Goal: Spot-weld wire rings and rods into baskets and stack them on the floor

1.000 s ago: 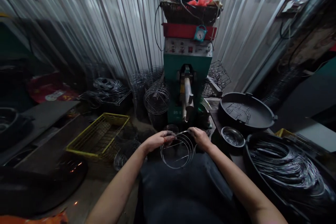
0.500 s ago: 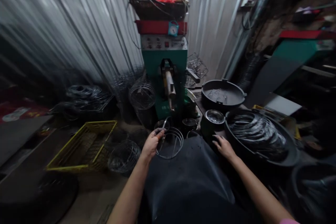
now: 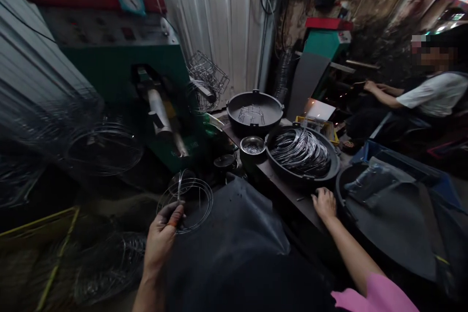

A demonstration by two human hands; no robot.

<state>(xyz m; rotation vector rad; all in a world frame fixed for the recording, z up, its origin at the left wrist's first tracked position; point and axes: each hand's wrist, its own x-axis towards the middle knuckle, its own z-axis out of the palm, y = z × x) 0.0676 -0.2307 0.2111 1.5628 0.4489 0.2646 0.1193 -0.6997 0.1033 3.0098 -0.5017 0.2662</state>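
A green metal machine with a red top (image 3: pixel 109 68) is seen at the left, well apart from a wide, dark round basin (image 3: pixel 395 234) at the right. On a long dark worktop (image 3: pixel 280 185), a black round pan filled with coiled silvery wire (image 3: pixel 298 153) is set. A circular frame of thin silvery wire rings (image 3: pixel 179 187) is held up before the machine, pinched by the left hand (image 3: pixel 163 226). The right hand (image 3: pixel 324 204), fingers bent, is placed at the worktop's edge; whether anything is gripped cannot be told. Near its fingertips, a small dark rod (image 3: pixel 300 199) is seen.
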